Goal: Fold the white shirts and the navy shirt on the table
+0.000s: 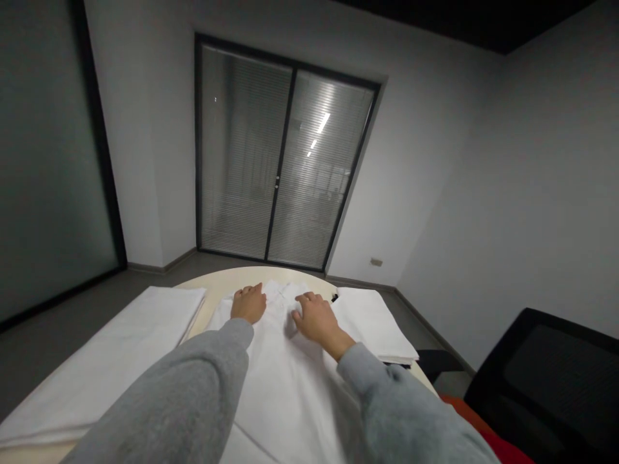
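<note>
A white cloth garment point(290, 380) lies spread lengthwise over the middle of the table, with creases at its far end. Which kind of garment it is, I cannot make out. At its far left edge rests my left hand point(249, 304), palm down, one finger stretched forward and the others partly hidden. My right hand point(316, 316) is over the far right part of the cloth, thumb and fingers apart. Neither hand has anything visibly gripped.
Folded white cloth point(120, 351) lies along the left side of the round-edged table point(227, 276). Another folded white stack point(372, 322) sits at the right edge, with something dark beneath. A black mesh chair point(546, 380) stands right, near something red point(483, 428).
</note>
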